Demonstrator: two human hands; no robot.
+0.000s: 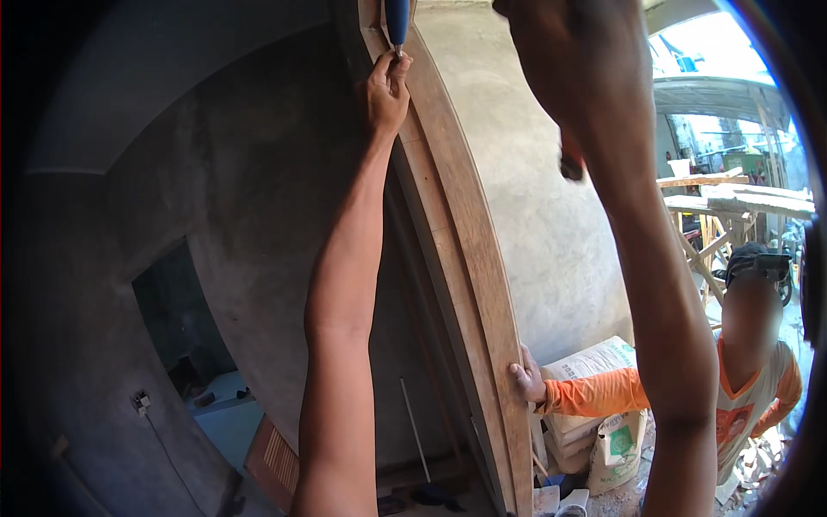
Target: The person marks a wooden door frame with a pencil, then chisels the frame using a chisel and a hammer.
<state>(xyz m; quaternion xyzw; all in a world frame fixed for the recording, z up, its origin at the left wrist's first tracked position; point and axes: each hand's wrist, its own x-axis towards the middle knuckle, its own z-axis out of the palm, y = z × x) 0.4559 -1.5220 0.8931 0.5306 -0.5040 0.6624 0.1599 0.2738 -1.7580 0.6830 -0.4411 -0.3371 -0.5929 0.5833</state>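
Observation:
My left hand [389, 93] is raised to the upper part of a wooden door frame [469, 220]. Its thumb and fingers are closed on the metal shaft of a blue-handled tool [397, 21], which could be a screwdriver or a chisel; the top edge cuts off its upper part. Higher up and to the right is my right hand [551, 39], blurred and partly out of the picture, its fingers hidden. Below it juts the dark and red end of something [571, 158], perhaps a tool handle. Another person's hand [528, 379] rests on the frame lower down.
A person [749, 362] in an orange-sleeved shirt stands at the right. Stacked sacks [594, 362] and a bucket [572, 501] lie behind the frame. Timber scaffolding [715, 202] stands outside. Left of the frame is a dark plastered wall [258, 155] with a socket [140, 401] and trailing cable.

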